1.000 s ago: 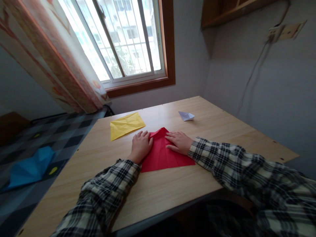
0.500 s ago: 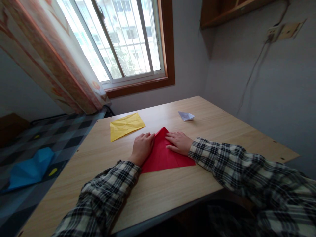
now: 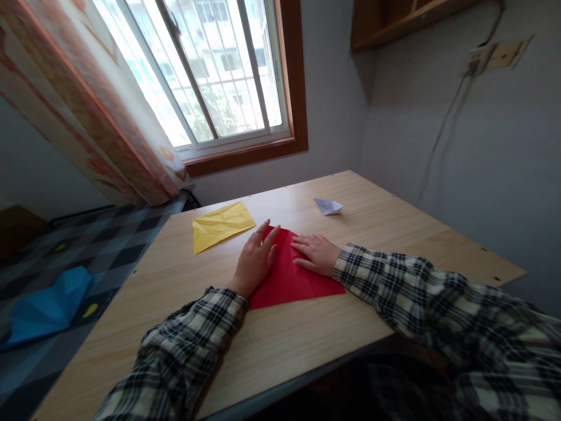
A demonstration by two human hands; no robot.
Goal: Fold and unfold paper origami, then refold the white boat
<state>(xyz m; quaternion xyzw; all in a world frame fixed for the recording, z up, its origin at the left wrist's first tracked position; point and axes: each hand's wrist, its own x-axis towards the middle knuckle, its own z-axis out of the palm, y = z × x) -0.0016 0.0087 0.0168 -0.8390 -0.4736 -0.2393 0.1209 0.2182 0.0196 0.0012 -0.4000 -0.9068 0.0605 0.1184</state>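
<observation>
A red sheet of paper (image 3: 284,280) lies on the wooden table, partly folded, its top corner toward the window. My left hand (image 3: 255,257) is at the paper's left edge, fingers apart and slightly raised; the palm side hides part of that edge. Across from it, my right hand (image 3: 316,252) rests flat on the paper's upper right side with its fingers stretched out. Faint crease lines run across the red paper's lower right part. Both arms wear checked sleeves.
A creased yellow paper (image 3: 223,225) lies at the table's back left. Toward the back right stands a small white paper boat (image 3: 328,206). Left of the table (image 3: 416,245), a folded blue paper (image 3: 52,307) rests on a checked cloth (image 3: 114,257).
My left hand has lifted its fingers and spread them, and the paper's upper left part now shows wider. My right hand has stayed in place. The view has shifted slightly.
</observation>
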